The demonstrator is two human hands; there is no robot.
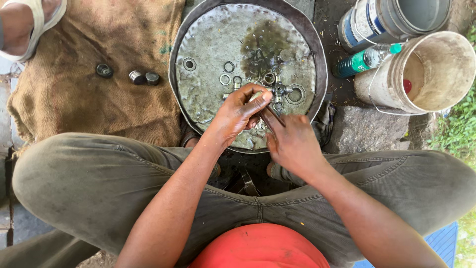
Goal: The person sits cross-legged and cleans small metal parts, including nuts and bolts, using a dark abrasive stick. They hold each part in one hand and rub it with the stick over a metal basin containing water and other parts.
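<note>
1. Overhead, a seated person's olive trousers (99, 183) fill the lower half, knees spread wide, with a red shirt (260, 245) at the bottom edge.
2. Brown burlap sacking (99, 74) covers the ground at upper left; three small metal bearings (136, 77) lie on it.
3. Ahead sits a round, dented metal tray (208, 99), oil-stained, scattered with nuts and washers (228, 67).
4. At upper right, a dirty cream plastic bucket (436, 69) lies tipped on its side, just beside a grey bucket with a blue and white label (367, 20).
5. Between them lies a clear plastic bottle with a green label and green cap (364, 59).
6. Over the tray's near edge, the left hand (238, 114) pinches its fingertips together on a small metal part (258, 97).
7. Touching it, the right hand (292, 141) has fingers closed around a thin dark rod (272, 116).
8. Bare stone (362, 131) and grass (456, 129) lie at right.
</note>
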